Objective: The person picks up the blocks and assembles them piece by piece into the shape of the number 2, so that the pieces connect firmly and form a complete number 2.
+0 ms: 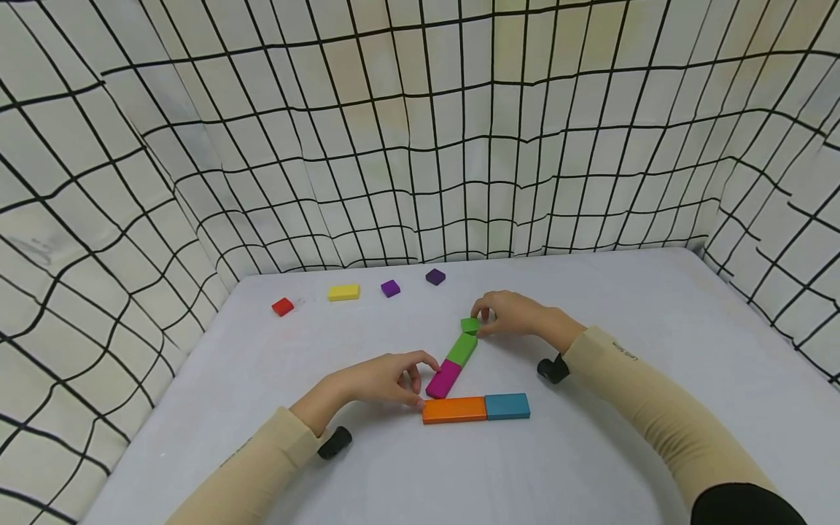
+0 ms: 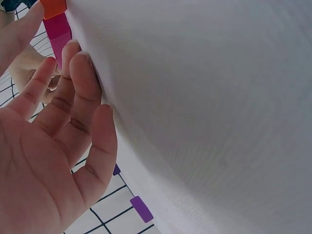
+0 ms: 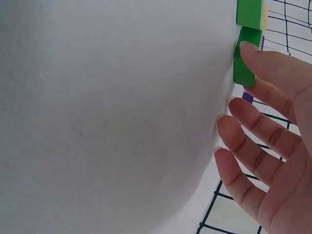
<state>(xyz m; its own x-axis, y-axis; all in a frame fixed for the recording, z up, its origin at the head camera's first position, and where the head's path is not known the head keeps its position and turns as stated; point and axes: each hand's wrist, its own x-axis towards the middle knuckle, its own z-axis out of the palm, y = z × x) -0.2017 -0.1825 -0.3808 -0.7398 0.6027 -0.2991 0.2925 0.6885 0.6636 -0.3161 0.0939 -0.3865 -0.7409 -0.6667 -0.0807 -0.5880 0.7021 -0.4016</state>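
A magenta block (image 1: 443, 379) and a longer green block (image 1: 462, 350) lie end to end on a slant. At their upper end sits a small green block (image 1: 469, 325), turned at an angle. My right hand (image 1: 515, 315) pinches that small block; the thumb lies on its side in the right wrist view, the index finger partly hidden behind it. Below, an orange block (image 1: 454, 410) joins a blue block (image 1: 507, 406) in a row. With relaxed fingers, my left hand (image 1: 380, 380) touches the orange block's left end with the thumb, its index fingertip at the magenta block.
Toward the table's back lie a red block (image 1: 283, 307), a yellow block (image 1: 344, 292), a purple block (image 1: 390, 289) and a darker purple block (image 1: 436, 277). White walls covered by black netting (image 1: 407, 149) enclose the white table (image 1: 590, 452).
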